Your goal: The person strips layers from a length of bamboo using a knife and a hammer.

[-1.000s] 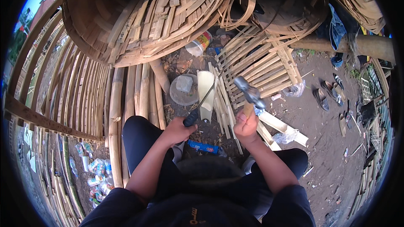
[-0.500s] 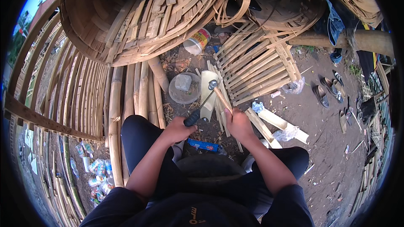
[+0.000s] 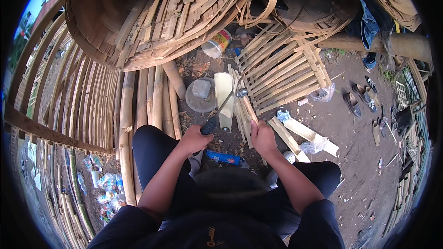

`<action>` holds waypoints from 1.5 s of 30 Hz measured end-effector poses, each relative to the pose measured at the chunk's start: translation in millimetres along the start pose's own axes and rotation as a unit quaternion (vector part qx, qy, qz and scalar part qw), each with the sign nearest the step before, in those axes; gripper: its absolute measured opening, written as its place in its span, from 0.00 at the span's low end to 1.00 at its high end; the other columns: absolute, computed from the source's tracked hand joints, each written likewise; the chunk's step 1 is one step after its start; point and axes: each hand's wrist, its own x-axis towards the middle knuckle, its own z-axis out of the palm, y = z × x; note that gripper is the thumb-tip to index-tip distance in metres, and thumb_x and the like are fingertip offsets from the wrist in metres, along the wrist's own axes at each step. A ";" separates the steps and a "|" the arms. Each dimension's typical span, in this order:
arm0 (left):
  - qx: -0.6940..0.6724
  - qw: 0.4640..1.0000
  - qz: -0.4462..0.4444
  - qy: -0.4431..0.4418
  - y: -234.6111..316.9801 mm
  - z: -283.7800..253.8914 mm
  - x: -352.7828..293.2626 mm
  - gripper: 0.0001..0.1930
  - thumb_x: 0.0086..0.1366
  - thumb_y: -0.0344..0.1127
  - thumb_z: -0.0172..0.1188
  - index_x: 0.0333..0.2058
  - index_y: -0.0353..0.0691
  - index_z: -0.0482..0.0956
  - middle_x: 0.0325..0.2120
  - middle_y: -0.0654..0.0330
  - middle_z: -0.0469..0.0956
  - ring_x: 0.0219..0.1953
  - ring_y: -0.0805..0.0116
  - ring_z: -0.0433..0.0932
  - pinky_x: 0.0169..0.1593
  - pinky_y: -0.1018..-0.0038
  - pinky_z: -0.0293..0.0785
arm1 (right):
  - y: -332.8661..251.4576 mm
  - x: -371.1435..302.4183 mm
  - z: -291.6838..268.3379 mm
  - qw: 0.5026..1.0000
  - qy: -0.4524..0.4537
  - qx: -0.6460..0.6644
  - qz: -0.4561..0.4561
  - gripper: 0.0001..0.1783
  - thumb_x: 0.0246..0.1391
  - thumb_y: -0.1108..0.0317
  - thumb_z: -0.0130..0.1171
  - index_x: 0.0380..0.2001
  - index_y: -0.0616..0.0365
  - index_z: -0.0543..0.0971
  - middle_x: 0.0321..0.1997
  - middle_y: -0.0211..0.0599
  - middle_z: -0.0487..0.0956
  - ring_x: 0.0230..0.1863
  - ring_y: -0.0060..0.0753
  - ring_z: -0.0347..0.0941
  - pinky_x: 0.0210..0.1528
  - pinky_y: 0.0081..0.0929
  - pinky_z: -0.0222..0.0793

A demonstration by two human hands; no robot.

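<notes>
My left hand point(image 3: 194, 140) is closed round the black handle of a tool with a long, thin metal shaft point(image 3: 226, 99); its exact kind is unclear. The shaft slants up and to the right. My right hand point(image 3: 264, 138) grips a hammer point(image 3: 249, 109) by its wooden handle. The hammer's metal head is close to the upper part of the shaft; whether they touch I cannot tell. Below the tools, a curved pale bamboo piece point(image 3: 224, 97) lies on the ground beside several narrow bamboo strips point(image 3: 238, 115).
A slatted bamboo panel point(image 3: 286, 71) lies ahead to the right, split bamboo lengths point(image 3: 307, 131) nearer. Bamboo poles point(image 3: 127, 124) lie at left. A grey block point(image 3: 201, 88) rests on a round lid-like disc point(image 3: 196, 103). Large woven bamboo baskets point(image 3: 157, 18) rise ahead; a blue packet point(image 3: 223, 157) lies between my feet.
The hammer head has shifted slightly right, and the shaft's tip now reaches farther up and right. My hands have barely moved and keep their grips. The curved bamboo piece shows more fully.
</notes>
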 end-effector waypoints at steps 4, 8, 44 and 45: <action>0.005 1.000 -0.020 0.006 10.6 -1.7 -9.8 0.13 0.58 0.40 0.61 0.24 0.35 0.74 0.11 0.62 0.71 0.12 0.74 0.69 0.17 0.73 0.61 | -19.6 5.3 -18.7 0.999 0.018 0.026 -0.038 0.19 0.63 0.59 0.49 0.27 0.67 0.71 0.17 0.60 0.74 0.23 0.63 0.75 0.26 0.52 0.71; 0.018 0.999 -0.032 -0.008 13.1 -1.8 -10.4 0.14 0.58 0.41 0.61 0.23 0.35 0.74 0.11 0.62 0.71 0.12 0.73 0.68 0.15 0.71 0.59 | -24.8 5.7 -21.8 0.999 -0.007 0.020 -0.034 0.19 0.63 0.59 0.50 0.27 0.67 0.71 0.16 0.59 0.73 0.21 0.62 0.73 0.23 0.50 0.69; 0.009 0.999 -0.017 -0.035 15.2 7.3 -7.3 0.15 0.57 0.42 0.62 0.23 0.35 0.74 0.11 0.62 0.70 0.12 0.74 0.69 0.17 0.72 0.62 | -58.1 14.4 -67.1 0.942 0.227 0.215 -0.119 0.11 0.62 0.66 0.46 0.30 0.64 0.68 0.14 0.48 0.70 0.21 0.62 0.73 0.23 0.47 0.67; 0.010 0.999 -0.019 -0.037 18.9 8.6 -6.5 0.15 0.57 0.42 0.62 0.22 0.35 0.74 0.11 0.62 0.70 0.12 0.74 0.69 0.17 0.73 0.62 | -44.0 7.7 -54.3 0.958 0.197 0.175 -0.112 0.11 0.62 0.66 0.46 0.30 0.64 0.68 0.14 0.49 0.70 0.21 0.62 0.73 0.23 0.47 0.67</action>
